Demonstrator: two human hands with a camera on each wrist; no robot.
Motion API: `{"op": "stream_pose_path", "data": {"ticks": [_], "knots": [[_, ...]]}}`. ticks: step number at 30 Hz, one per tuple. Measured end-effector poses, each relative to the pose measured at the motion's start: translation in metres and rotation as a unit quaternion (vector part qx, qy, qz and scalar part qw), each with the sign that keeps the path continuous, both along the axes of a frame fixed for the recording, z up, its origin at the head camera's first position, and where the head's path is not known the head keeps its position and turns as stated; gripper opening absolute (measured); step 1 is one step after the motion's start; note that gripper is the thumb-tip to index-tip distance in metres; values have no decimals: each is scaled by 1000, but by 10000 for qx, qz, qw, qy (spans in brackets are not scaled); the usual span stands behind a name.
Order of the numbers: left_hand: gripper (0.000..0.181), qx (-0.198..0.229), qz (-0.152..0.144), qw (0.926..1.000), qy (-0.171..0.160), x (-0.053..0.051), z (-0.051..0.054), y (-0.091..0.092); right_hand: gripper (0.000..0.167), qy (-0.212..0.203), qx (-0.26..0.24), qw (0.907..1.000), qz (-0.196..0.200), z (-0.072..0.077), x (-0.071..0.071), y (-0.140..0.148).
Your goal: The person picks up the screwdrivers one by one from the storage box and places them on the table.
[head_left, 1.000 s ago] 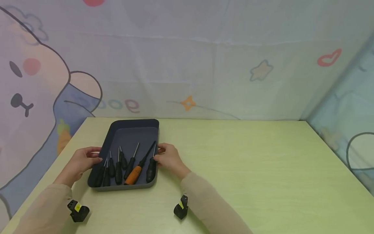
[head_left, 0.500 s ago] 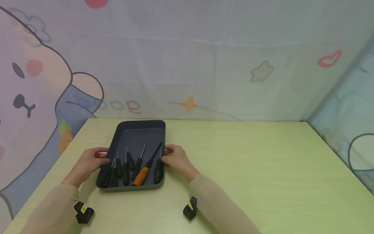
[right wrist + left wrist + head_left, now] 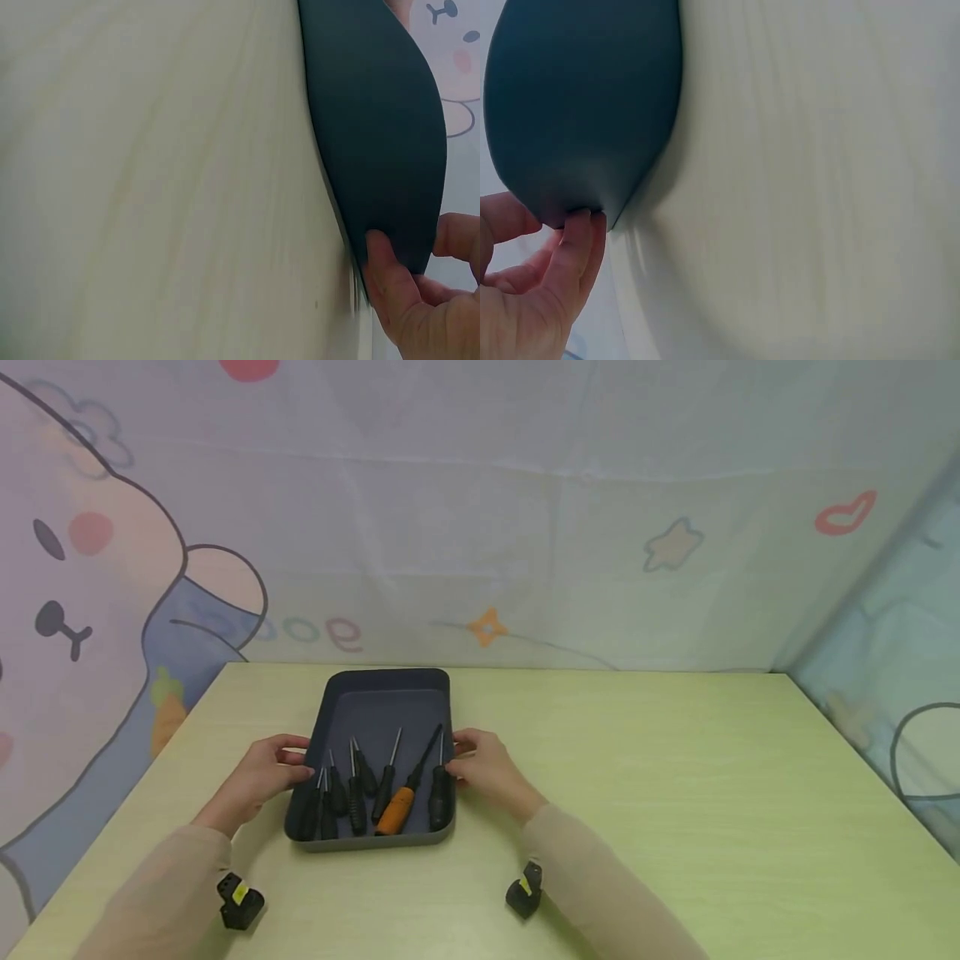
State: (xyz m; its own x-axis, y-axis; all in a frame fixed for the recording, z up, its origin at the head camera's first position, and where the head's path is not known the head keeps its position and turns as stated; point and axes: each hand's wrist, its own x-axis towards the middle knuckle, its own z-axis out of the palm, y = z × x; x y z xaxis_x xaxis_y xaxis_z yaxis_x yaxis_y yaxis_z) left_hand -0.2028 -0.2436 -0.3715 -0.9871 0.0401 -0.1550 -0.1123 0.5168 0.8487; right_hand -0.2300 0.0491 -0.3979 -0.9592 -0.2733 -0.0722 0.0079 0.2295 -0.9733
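Left hand (image 3: 258,777) pinches the left wall of the dark grey tray (image 3: 390,710), which is on or just over the table (image 3: 675,777); screwdrivers (image 3: 383,795) lie toward its near end. Right hand (image 3: 491,770) pinches the right wall. Judgement: level, evenly matched hands should limit rolling.

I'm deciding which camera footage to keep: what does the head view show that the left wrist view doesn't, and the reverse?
Only the head view shows the inside of the tray, the black-handled screwdrivers, the orange-handled screwdriver and the right hand. Only the left wrist view gives a close-up of the outer wall. Both show the left hand touching the tray, and the table.
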Motion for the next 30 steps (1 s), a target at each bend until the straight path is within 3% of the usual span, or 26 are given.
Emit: {"op": "stream_pose_path", "data": {"ticks": [10,14,30], "knots": [[50,147,33,9998,-93,-4,-1,27,48,-55,-69,9999,-140,5,4,27],[49,190,9,9998,-81,-4,-1,35,48,-54,-35,9994,-340,0,2,34],[46,396,-168,9991,43,-7,-6,63,48,-156,-150,9991,-374,-4,5,68]]}}
